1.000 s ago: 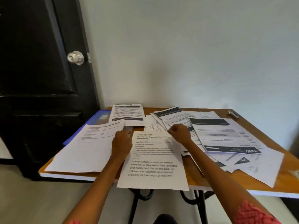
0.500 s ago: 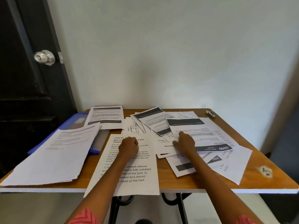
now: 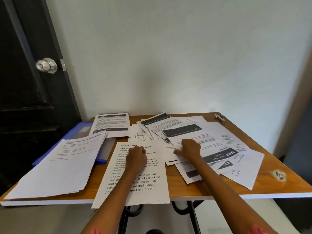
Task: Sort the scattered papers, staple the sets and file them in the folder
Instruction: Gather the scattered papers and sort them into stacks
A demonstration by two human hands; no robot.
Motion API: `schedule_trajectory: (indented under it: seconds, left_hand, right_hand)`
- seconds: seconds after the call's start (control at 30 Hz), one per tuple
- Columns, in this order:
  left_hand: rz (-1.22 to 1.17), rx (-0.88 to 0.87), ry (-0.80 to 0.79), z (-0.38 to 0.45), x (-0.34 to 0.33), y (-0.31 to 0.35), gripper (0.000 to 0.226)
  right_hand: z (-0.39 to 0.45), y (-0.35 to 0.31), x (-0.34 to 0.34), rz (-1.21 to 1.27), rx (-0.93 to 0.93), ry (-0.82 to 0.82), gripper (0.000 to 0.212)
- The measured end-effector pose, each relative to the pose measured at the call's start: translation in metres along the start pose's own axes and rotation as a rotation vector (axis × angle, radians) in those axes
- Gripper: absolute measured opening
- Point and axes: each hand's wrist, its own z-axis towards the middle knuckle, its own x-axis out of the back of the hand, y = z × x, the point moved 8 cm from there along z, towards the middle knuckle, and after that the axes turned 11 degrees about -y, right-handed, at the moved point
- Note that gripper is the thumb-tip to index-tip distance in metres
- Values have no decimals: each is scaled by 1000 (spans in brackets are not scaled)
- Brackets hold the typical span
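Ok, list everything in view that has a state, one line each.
Door: shut, as far as shows.
Folder: flat on the table, mostly covered by papers.
Stapler: at the far right corner, untouched.
Left stack: gathered, overlapping the folder.
Bed linen sheet: overhanging the near edge.
Right papers: scattered, overlapping.
Left hand: resting on the bed linen sheet.
Right hand: pressing on the right papers.

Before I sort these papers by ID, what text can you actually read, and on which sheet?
"TASK ID 340…", "Bed Linen", "fully unfolded", "head of the bed": front sheet under the left hand.
"3080", upside down: dark-banded sheet by the right hand.
"2767", upside down: sheet beneath it.
Other sheets, folder label: too blurred.
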Motion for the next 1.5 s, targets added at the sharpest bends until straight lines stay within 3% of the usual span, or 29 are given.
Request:
schedule_trajectory:
  seconds: [0.13,0.23,0.47,0.57,0.67,0.8,0.87,1.0,1.13,1.3,1.5]
  left_hand:
    - [7,-23,103,-8,-1,2,18]
    - [18,-29,136,-11,-1,2,18]
    - [13,-43,154,-11,-1,2,18]
    - [-15,-48,152,-12,-1,1,18]
    - [-77,-53,157,-14,1,-1,16]
    - [-130,-50,164,-13,1,-3,15]
    - [-202,-42,152,-12,0,-7,14]
    - [-495,68,181,-17,9,-17,23]
    - [-857,207,272,-21,14,-34,41]
    - [-908,229,255,-20,14,-38,56]
    - [-811,195,196,-19,12,-34,39]
  right_hand:
    - [-3,-11,0,-26,-26,59,57]
    - [0,-17,-11,-6,-18,-18,64]
    - [-2,-38,-6,-112,113,-23,31]
    - [-4,-36,-2,-130,164,12,29]
    - [-8,-25,18,24,207,161,29]
    - [-31,-13,64,335,287,545,22]
    - [-33,-7,76,465,302,607,19]
    - [-26,-12,67,438,400,599,10]
    - [-14,15,38,555,221,541,21]
    - [-7,47,8,847,223,482,34]
    - [-4,44,5,946,311,370,37]
